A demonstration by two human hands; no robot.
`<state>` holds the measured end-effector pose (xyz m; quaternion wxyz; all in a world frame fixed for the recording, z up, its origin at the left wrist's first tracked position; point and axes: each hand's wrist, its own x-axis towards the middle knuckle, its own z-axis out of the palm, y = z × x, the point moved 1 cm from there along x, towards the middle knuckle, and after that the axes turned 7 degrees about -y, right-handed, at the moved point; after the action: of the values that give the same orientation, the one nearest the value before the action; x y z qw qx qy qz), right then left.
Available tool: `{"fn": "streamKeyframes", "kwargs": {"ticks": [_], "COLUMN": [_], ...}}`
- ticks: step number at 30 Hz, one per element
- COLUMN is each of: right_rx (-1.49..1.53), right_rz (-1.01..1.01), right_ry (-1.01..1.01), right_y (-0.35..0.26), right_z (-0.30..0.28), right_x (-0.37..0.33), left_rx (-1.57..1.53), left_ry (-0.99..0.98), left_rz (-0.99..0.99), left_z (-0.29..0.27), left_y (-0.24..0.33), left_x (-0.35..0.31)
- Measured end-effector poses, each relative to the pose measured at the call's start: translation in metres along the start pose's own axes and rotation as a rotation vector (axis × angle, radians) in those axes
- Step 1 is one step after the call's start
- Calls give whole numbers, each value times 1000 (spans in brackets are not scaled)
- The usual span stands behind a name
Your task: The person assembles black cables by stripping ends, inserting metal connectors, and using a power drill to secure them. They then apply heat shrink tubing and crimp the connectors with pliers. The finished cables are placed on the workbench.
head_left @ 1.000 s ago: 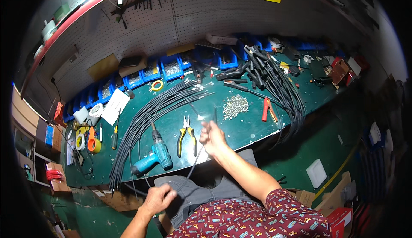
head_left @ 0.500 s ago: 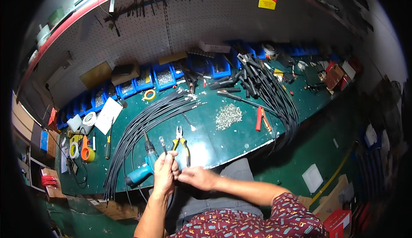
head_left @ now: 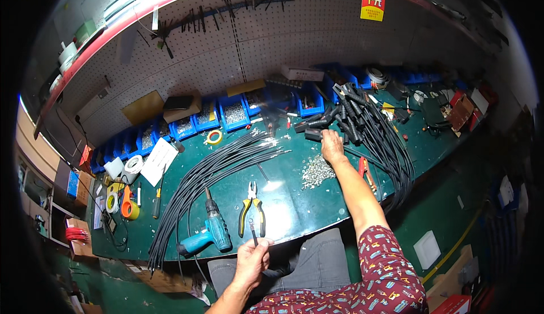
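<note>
My left hand [head_left: 253, 262] is closed round a black cable [head_left: 254, 237], whose end with a small metal terminal points up and away from me, just over the table's front edge. My right hand [head_left: 333, 146] reaches across the table, its fingers bent over a black clamp [head_left: 313, 135] beside the heap of black clamps [head_left: 352, 110] with cables. The fingertips are partly hidden. Close to the left hand lie pliers [head_left: 252, 207] with yellow-and-black handles, jaws pointing away, and a teal power drill [head_left: 211, 232]. A pile of small metal terminals [head_left: 317, 172] lies by my right wrist.
A bundle of black cables [head_left: 195, 184] curves over the left of the green table [head_left: 306, 212]. Blue bins [head_left: 233, 117] line the back. Red-handled pliers [head_left: 364, 169] lie beside my right forearm. Tape rolls [head_left: 130, 209] and a screwdriver [head_left: 157, 203] lie at left.
My right hand has left my left hand and moved forward and right to the black clamps. The left hand, still holding the cable, is lower and nearer me. The view has shifted a little.
</note>
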<state>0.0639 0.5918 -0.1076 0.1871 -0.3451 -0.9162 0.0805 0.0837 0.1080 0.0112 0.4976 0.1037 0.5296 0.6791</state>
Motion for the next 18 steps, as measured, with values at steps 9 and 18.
{"fn": "streamKeyframes", "kwargs": {"ticks": [9, 18], "right_rx": [786, 1034], "right_rz": [-193, -55], "right_ry": [-104, -175], "right_y": [-113, -30], "right_z": [-102, -47], "right_x": [-118, -100], "left_rx": [329, 309], "left_ry": [166, 346], "left_rz": [215, 381], "left_z": [-64, -130], "left_y": [55, 122], "left_x": [-1, -109]}}
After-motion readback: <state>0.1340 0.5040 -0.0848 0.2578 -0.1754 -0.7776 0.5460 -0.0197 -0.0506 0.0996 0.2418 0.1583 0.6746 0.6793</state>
